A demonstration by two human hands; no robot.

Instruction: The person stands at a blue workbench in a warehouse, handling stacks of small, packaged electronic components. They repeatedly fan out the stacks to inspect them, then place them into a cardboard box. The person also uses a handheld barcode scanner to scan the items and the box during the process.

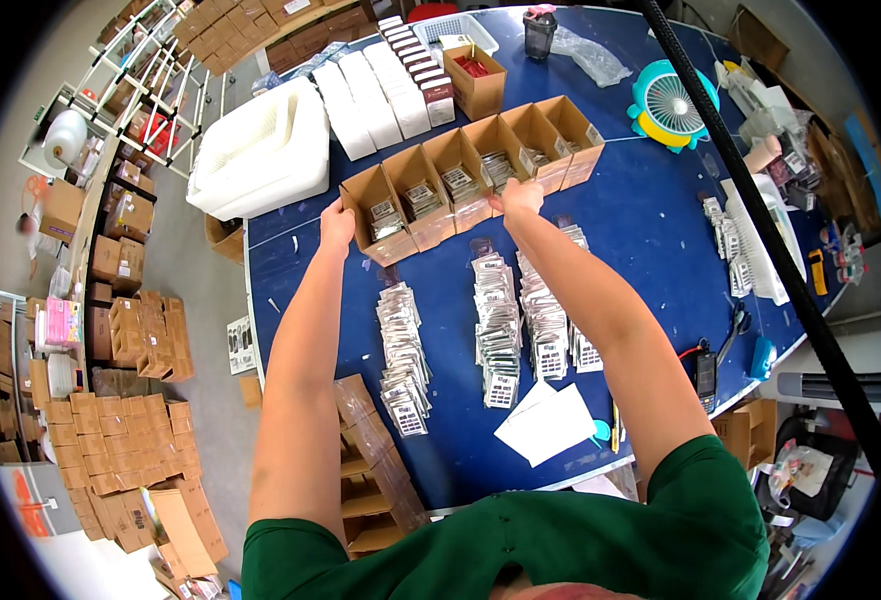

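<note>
Several open cardboard boxes (398,245) stand side by side in a slanting row on the blue table. Small flat packs (423,198) lie inside them. My left hand (337,226) grips the leftmost box at its outer side, fingers partly hidden behind the wall. On the near edge of a box around the middle of the row, my right hand (518,197) is closed, its fingertips over the rim. Nearer to me, overlapping flat packs form long rows: one on the left (401,360), one in the middle (498,325) and others (546,320) partly behind my right forearm.
White sheets (549,422) lie on the blue table (441,455) near me. A white foam tray stack (266,150), white boxes (371,100) and a small box with red contents (476,85) stand behind. Right are a turquoise fan (671,103), a handheld device (705,378) and a black pole (761,210).
</note>
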